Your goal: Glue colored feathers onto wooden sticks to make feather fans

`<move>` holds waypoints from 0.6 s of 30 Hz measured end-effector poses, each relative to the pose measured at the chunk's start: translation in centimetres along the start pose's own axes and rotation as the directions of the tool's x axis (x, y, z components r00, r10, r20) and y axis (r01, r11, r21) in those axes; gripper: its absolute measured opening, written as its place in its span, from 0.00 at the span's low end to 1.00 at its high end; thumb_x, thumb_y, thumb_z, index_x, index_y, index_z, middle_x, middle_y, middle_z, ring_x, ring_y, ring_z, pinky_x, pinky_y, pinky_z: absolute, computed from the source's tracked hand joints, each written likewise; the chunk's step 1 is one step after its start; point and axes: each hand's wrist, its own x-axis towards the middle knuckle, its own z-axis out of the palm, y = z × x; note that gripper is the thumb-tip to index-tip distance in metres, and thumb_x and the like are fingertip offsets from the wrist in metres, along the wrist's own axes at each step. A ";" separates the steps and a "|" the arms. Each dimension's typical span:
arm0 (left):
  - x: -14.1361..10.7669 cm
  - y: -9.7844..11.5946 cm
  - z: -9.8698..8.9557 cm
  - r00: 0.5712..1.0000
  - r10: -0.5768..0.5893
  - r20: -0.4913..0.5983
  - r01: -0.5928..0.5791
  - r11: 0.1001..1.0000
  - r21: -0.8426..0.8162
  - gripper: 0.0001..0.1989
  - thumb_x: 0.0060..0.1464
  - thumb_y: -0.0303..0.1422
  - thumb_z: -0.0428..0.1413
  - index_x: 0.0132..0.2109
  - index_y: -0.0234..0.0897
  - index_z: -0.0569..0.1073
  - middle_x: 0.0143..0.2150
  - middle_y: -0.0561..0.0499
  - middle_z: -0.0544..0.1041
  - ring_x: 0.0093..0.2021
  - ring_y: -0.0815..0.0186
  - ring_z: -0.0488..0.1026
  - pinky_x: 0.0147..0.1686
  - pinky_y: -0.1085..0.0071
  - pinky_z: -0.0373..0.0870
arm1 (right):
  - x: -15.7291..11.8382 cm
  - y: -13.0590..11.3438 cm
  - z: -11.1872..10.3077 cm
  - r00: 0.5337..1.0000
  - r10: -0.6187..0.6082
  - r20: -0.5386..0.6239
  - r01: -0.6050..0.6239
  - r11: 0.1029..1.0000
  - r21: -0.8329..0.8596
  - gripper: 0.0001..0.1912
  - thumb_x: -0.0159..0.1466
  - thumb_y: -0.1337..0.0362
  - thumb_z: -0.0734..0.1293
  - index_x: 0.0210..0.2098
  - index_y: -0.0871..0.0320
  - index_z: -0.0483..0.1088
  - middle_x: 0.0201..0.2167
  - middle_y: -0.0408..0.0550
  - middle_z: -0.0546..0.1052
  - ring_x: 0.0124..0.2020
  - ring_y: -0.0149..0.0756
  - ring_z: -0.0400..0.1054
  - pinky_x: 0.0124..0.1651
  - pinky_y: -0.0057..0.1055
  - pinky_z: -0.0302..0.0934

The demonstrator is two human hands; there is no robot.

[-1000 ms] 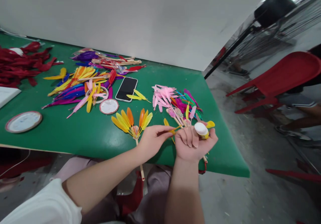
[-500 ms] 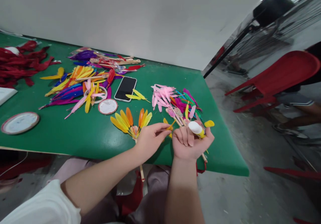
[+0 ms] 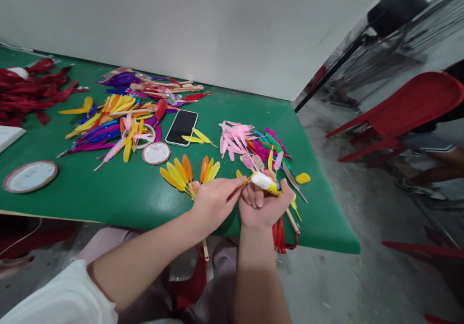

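Note:
My left hand [image 3: 217, 203] pinches a yellow-orange feather [image 3: 248, 179] by its end. Wrapped round a glue stick [image 3: 267, 183] with a white tip, my right hand [image 3: 266, 208] holds it tilted, the tip touching or very near the feather. A fan of yellow and orange feathers [image 3: 177, 173] on a wooden stick lies partly under my left hand. Past my right hand rests a yellow cap [image 3: 303, 178]. Pink feathers [image 3: 235, 138] and other coloured feathers lie beyond my hands.
On the green table [image 3: 119, 196] are a phone [image 3: 181, 127], rolls of tape [image 3: 155, 153], mixed feathers [image 3: 97, 133] and red ribbons [image 3: 32, 89]. A white panel [image 3: 163, 29] stands behind. To the right are a red chair [image 3: 409, 104] and a person's leg [image 3: 431, 162].
My right hand has moved left with the glue stick, whose white tip now meets or nearly meets the feather. The yellow cap and a red tassel show more fully. My left hand has shifted slightly left.

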 end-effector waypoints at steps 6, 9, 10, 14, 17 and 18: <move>0.0 -0.1 -0.2 0.995 0.092 -0.048 -0.091 0.996 0.010 0.10 0.53 0.27 0.50 0.42 0.33 0.72 0.34 0.49 0.77 0.33 0.69 0.74 0.34 0.73 0.71 | 0.1 0.0 -0.3 0.999 0.036 0.026 -0.038 0.998 0.042 0.17 0.55 0.53 0.55 0.26 0.55 0.70 0.03 0.34 0.53 0.06 0.24 0.39 0.10 0.21 0.37; 0.3 0.0 -0.4 0.998 0.037 -0.042 -0.038 0.999 -0.023 0.08 0.53 0.28 0.51 0.40 0.34 0.73 0.34 0.50 0.78 0.34 0.70 0.74 0.36 0.74 0.71 | 0.1 0.1 -0.2 0.999 0.047 0.027 -0.049 0.997 0.060 0.17 0.55 0.53 0.56 0.27 0.56 0.70 0.03 0.34 0.55 0.06 0.23 0.39 0.10 0.20 0.38; 0.4 0.0 -0.4 0.999 0.011 -0.040 -0.012 0.999 -0.034 0.08 0.53 0.29 0.52 0.39 0.35 0.73 0.34 0.50 0.78 0.34 0.70 0.74 0.36 0.74 0.71 | 0.0 0.1 -0.2 0.998 0.051 0.028 -0.053 0.997 0.060 0.17 0.56 0.53 0.56 0.27 0.57 0.70 0.03 0.34 0.55 0.06 0.23 0.39 0.10 0.20 0.38; 0.8 0.2 -0.7 0.995 -0.087 -0.039 0.084 0.993 -0.083 0.07 0.52 0.30 0.52 0.36 0.35 0.74 0.32 0.51 0.78 0.32 0.70 0.74 0.34 0.75 0.71 | -0.1 0.3 0.0 0.998 0.052 0.028 -0.053 0.997 0.063 0.16 0.56 0.54 0.56 0.26 0.57 0.69 0.03 0.34 0.55 0.06 0.23 0.39 0.10 0.20 0.38; 0.9 0.2 -0.7 0.992 -0.108 -0.061 0.102 0.991 -0.091 0.07 0.51 0.29 0.53 0.36 0.34 0.74 0.32 0.51 0.78 0.31 0.70 0.74 0.33 0.76 0.71 | -0.1 0.3 0.0 0.998 0.044 0.034 -0.046 0.996 0.072 0.16 0.56 0.54 0.57 0.26 0.57 0.69 0.03 0.34 0.55 0.07 0.23 0.39 0.10 0.20 0.38; 0.9 0.2 -0.7 0.992 -0.102 -0.075 0.096 0.992 -0.084 0.07 0.51 0.29 0.53 0.36 0.34 0.74 0.31 0.51 0.78 0.31 0.70 0.74 0.32 0.76 0.71 | -0.1 0.3 0.0 0.998 0.043 0.038 -0.046 0.996 0.073 0.15 0.56 0.54 0.57 0.26 0.57 0.69 0.03 0.34 0.54 0.07 0.24 0.40 0.10 0.20 0.39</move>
